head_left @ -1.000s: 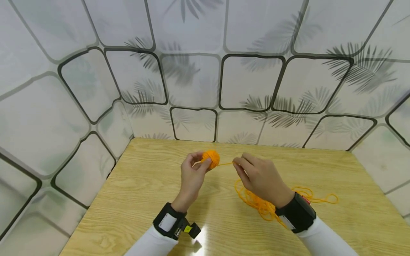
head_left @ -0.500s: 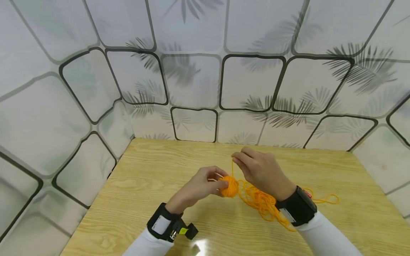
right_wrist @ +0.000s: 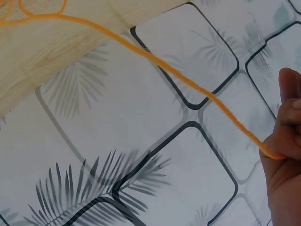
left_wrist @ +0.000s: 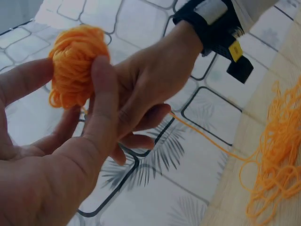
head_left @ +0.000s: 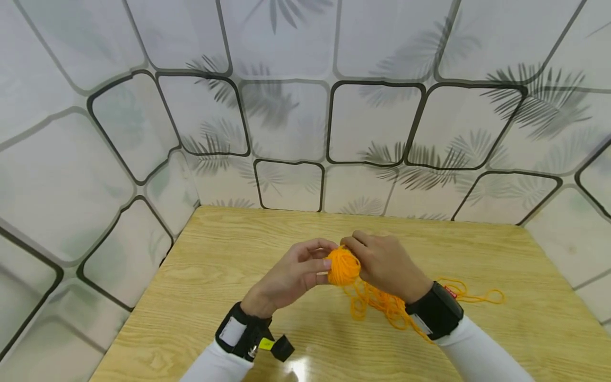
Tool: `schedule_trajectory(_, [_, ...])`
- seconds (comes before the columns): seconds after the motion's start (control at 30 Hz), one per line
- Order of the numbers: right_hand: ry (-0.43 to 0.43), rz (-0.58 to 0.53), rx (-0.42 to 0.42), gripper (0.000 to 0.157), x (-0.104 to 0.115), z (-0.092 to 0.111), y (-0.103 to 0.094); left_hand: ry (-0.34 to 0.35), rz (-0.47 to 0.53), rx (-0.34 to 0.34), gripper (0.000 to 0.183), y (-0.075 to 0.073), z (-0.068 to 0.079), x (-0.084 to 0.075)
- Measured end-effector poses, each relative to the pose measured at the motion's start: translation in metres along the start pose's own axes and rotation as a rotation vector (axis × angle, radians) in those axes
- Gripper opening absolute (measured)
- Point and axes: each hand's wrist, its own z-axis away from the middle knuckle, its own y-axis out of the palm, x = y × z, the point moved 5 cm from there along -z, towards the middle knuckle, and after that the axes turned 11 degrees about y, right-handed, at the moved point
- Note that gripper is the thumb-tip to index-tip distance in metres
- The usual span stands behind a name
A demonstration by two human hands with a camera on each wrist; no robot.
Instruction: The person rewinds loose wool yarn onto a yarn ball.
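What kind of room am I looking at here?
Possibly a small craft corner or recording booth, though most of the room is out of view: a wood-grain table against leaf-patterned walls, with loose orange yarn on it.

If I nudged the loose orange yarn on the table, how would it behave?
Likely floppy: the loose yarn lies in slack, curving loops. It would probably drag and tangle, not roll, since loops overlap. Pushing might tug the right hand, as a strand runs up to it.
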Motion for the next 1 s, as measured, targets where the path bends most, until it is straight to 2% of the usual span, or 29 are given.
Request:
schedule_trajectory(0.1, [0.003,-0.017,-0.010,0.009,0.002,0.003,0.003,0.072,0.013,-0.104,0.032,-0.004,-0.003,-0.003])
schedule_trajectory(0.23, [0.020,-0.085,-0.048,0.009,0.005,0.005,0.005,0.183,-0.051,-0.277,0.037,-0.010,-0.007,-0.007])
schedule_trajectory(0.33, [0.069,-0.175,-0.040,0.006,0.007,0.006,0.007,0.271,-0.145,-0.375,0.039,-0.012,-0.008,-0.009])
schedule_trajectory(0.47, [0.141,-0.307,-0.013,0.008,0.007,0.009,0.011,0.363,-0.320,-0.447,0.039,-0.014,-0.009,-0.012])
schedule_trajectory(0.6, [0.207,-0.443,0.004,0.009,0.007,0.014,0.015,0.436,-0.575,-0.474,0.033,-0.014,-0.010,-0.013])
schedule_trajectory(0.73, [0.290,-0.654,0.028,0.011,0.008,0.017,0.017,0.465,-0.791,-0.465,0.031,-0.015,-0.009,-0.010])
schedule_trajectory(0.87, [0.369,-0.826,0.026,0.014,0.010,0.019,0.012,0.436,-0.961,-0.420,0.030,-0.014,-0.008,-0.005])
schedule_trajectory(1.0, [0.407,-0.886,-0.005,0.017,0.010,0.017,0.004,0.368,-1.066,-0.342,0.027,-0.013,-0.007,0.001])
